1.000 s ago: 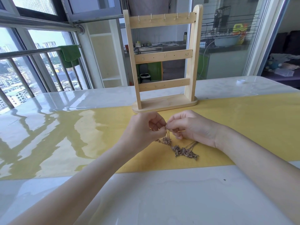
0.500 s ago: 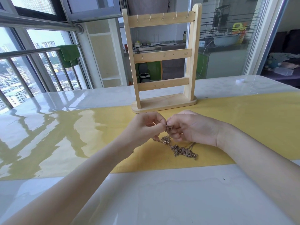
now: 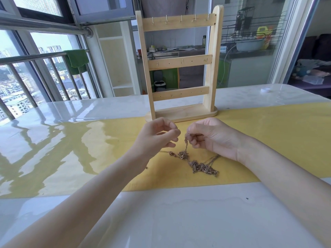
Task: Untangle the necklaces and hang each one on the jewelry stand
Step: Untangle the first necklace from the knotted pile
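A tangle of thin gold-brown necklaces (image 3: pixel 198 164) lies on the yellow mat (image 3: pixel 268 140), with one strand rising up to my right hand (image 3: pixel 211 138), which pinches it between thumb and fingertips. My left hand (image 3: pixel 157 136) hovers just left of that strand with fingers curled, thumb and forefinger near each other; I cannot tell whether it holds a fine chain. The wooden jewelry stand (image 3: pixel 179 68) is upright just behind my hands, its three hook bars bare.
The glossy white table (image 3: pixel 161 212) carries the mat. A small white cap (image 3: pixel 265 90) sits at the far right. A railing with a green cloth (image 3: pixel 76 60) and windows are at the left, glass doors behind.
My hands have drawn apart; before, their fingertips met over the tangle. The right hand keeps the strand lifted, and the left hand has shifted left.
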`<state>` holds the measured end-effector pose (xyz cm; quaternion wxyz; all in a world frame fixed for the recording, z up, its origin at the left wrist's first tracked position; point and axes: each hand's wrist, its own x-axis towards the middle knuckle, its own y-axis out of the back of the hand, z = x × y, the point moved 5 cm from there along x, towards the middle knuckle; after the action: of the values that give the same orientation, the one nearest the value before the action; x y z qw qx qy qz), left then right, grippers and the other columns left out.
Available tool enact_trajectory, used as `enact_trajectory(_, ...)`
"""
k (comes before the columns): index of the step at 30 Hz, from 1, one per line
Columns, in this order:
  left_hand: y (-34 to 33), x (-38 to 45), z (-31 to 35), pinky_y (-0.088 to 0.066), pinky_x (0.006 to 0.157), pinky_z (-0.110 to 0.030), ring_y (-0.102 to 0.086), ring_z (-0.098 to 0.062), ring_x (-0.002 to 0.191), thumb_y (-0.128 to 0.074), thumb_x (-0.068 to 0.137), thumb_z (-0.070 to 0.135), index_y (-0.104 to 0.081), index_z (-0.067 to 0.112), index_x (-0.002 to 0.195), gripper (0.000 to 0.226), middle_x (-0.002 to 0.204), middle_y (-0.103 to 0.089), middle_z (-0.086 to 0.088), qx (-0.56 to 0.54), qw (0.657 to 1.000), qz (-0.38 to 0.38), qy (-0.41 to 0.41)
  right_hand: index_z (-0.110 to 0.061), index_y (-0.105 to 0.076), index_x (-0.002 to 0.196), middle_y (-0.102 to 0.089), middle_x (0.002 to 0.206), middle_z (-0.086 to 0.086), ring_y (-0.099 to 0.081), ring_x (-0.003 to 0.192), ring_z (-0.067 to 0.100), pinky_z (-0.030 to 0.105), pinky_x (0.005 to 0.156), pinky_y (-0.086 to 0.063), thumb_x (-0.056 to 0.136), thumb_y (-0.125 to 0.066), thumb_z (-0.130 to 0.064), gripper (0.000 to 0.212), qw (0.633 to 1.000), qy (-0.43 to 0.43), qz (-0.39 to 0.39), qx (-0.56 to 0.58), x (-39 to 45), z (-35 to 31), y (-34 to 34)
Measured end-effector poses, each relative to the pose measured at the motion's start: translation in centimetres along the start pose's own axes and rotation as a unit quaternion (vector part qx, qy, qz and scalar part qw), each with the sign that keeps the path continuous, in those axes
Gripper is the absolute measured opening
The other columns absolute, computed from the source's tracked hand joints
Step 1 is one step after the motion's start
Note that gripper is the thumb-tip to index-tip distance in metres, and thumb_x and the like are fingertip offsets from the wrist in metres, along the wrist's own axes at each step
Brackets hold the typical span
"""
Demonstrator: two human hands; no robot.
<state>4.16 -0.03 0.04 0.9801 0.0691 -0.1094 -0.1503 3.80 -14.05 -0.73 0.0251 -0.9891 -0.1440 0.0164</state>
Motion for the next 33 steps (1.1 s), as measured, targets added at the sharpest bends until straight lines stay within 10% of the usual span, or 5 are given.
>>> enact_trajectory(19, -0.8, -0.3, 0.8, -0.051, 0.072, -0.021, -0.062, -0.011, 0.073, -0.069, 0.079, -0.003, -0.059, 0.014, 0.089, 0.022, 0.081, -0.058, 0.001, 0.021, 0.995, -0.073, -0.063, -0.008, -0.064, 0.071, -0.057, 0.061, 0.002, -0.048, 0.053, 0.009, 0.017, 0.054, -0.043, 0.070, -0.063, -0.017, 0.009, 0.998, 0.010, -0.041, 0.048, -0.5, -0.6, -0.6)
enact_trajectory(33, -0.2, 0.0, -0.3, -0.051, 0.061, -0.018, -0.059, -0.012, 0.068, -0.063, 0.082, -0.005, -0.059, 0.012, 0.090, 0.020, 0.083, -0.056, -0.002, -0.153, 0.986, -0.047, 0.049, -0.010, -0.056, 0.093, -0.064, 0.075, 0.005, -0.057, 0.068, 0.012, 0.024, 0.068, -0.050, 0.076, -0.069, -0.002, 0.023, 0.999, 0.043, -0.004, 0.009, -0.2, -0.6, 0.1)
